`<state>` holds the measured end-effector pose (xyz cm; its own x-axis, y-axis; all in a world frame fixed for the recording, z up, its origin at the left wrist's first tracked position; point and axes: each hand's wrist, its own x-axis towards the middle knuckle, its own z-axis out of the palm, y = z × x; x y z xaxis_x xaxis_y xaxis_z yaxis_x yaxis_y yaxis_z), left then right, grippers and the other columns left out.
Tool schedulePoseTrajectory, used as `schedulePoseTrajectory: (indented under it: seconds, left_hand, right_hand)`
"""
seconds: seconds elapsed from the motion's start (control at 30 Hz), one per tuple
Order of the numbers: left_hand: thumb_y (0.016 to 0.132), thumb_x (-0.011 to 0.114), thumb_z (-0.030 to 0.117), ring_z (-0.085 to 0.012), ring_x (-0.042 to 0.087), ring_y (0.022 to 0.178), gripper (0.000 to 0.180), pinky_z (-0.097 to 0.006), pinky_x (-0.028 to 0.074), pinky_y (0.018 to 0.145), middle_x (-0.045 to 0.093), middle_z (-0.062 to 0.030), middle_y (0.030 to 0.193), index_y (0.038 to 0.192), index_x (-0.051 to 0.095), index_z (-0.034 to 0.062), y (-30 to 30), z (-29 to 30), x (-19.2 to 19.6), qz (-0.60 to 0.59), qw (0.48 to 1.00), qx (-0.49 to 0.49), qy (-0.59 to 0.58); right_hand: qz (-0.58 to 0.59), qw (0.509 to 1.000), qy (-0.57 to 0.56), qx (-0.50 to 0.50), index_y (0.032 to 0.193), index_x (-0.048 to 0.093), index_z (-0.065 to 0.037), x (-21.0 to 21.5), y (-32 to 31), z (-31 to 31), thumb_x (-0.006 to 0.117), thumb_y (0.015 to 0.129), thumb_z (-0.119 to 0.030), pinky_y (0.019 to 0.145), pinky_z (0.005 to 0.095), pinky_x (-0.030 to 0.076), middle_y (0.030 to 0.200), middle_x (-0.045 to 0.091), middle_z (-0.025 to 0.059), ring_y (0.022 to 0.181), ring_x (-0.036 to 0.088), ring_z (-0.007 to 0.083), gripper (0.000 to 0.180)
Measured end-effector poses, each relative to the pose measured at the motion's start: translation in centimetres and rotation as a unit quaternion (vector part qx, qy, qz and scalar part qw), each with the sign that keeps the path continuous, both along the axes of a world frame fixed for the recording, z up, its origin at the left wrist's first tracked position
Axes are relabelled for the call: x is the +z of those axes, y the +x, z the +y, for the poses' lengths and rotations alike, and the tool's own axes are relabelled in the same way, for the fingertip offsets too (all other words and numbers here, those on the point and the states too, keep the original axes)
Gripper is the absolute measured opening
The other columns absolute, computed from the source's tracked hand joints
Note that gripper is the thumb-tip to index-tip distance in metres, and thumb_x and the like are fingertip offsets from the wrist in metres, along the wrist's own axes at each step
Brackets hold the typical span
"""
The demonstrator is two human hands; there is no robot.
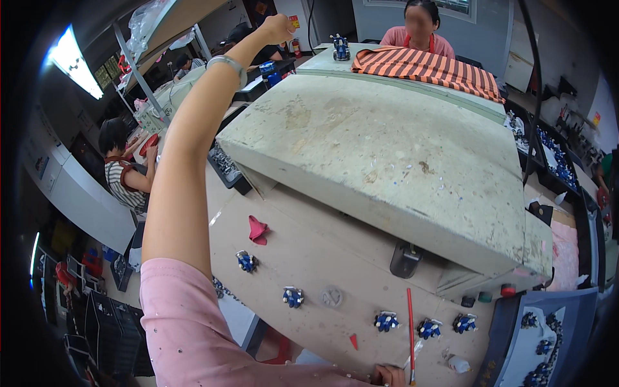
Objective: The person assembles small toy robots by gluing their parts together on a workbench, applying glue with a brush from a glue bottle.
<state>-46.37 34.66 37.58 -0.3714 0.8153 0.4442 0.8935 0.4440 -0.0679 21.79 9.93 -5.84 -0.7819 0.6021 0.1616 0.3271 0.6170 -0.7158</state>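
Standing nearly upright, red brush [410, 329] apparently pinched by right hand [389, 376].

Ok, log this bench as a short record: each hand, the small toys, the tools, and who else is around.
Left hand: left hand raised high on an outstretched arm, closed in a fist; a bracelet on the wrist; whether it holds anything cannot be told.
Right hand: right hand at the lower edge, by the foot of a red brush.
Toys: five small blue figures spaced along the tan board.
Other items: red scrap; small white bottle.
Machine: big worn hood.
People: one opposite, one seated left.
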Motion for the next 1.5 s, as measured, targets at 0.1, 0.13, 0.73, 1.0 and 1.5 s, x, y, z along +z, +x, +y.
schedulePoseTrajectory:
  seconds: [0.1,0.13,0.73,1.0,1.5]
  left_hand:
    - [0.085,0.063,0.007,-0.0163,0.067,0.061,0.027,-0.029,0.054,0.069,0.071,-0.0124,0.091,0.11,0.068,0.0013,1.7,-5.1,-0.2,-0.038,0.998,-0.041,0.005]
    - [0.085,0.063,0.008,-0.0135,0.064,0.059,0.028,-0.028,0.053,0.066,0.071,-0.0121,0.088,0.112,0.067,0.0007,2.1,-7.4,-0.4,-0.062,0.996,-0.061,0.032]
    - [0.075,0.065,-0.003,-0.0255,0.06,0.071,0.041,-0.034,0.049,0.071,0.067,-0.016,0.096,0.116,0.061,0.0004,27.6,-40.5,-19.7,-0.28,0.939,-0.167,0.108]
    - [0.077,0.065,-0.002,-0.0247,0.06,0.073,0.041,-0.033,0.049,0.069,0.067,-0.014,0.1,0.118,0.061,0.0023,29.2,-42.8,-24.6,-0.313,0.933,-0.143,0.106]
    - [0.078,0.066,-0.002,-0.0238,0.059,0.07,0.04,-0.034,0.049,0.07,0.067,-0.0154,0.099,0.117,0.061,0.0017,30.4,-40.5,-31.7,-0.404,0.896,-0.08,0.164]
  right_hand:
    - [0.018,0.996,0.081,-0.027,0.121,0.059,-0.007,-1.9,-0.4,-1.2,0.069,0.079,-0.034,0.088,0.0451,0.045,0.107,0.061,0.0168,0.1,0.057,0.0334,0.05]
    - [0.018,0.987,0.162,-0.008,0.133,0.049,-0.008,-5.3,0.4,-1.8,0.073,0.075,-0.038,0.101,0.0438,0.035,0.129,0.049,0.0171,0.116,0.048,0.0289,0.069]
    - [0.186,0.959,0.188,0.102,0.085,0.066,-0.005,6.3,-6.8,-4.9,0.067,0.063,0.001,0.06,0.0347,0.044,0.082,0.059,0.0087,0.07,0.057,0.0247,0.023]
    - [0.184,0.953,0.166,0.175,0.087,0.067,-0.004,7.0,-9.5,-7.1,0.068,0.063,0.001,0.06,0.0336,0.045,0.082,0.059,0.0084,0.071,0.058,0.0239,0.025]
    - [0.238,0.953,0.091,0.165,0.088,0.068,-0.004,7.5,-14.2,-7.2,0.069,0.066,0.002,0.061,0.033,0.045,0.082,0.059,0.0074,0.07,0.057,0.023,0.023]
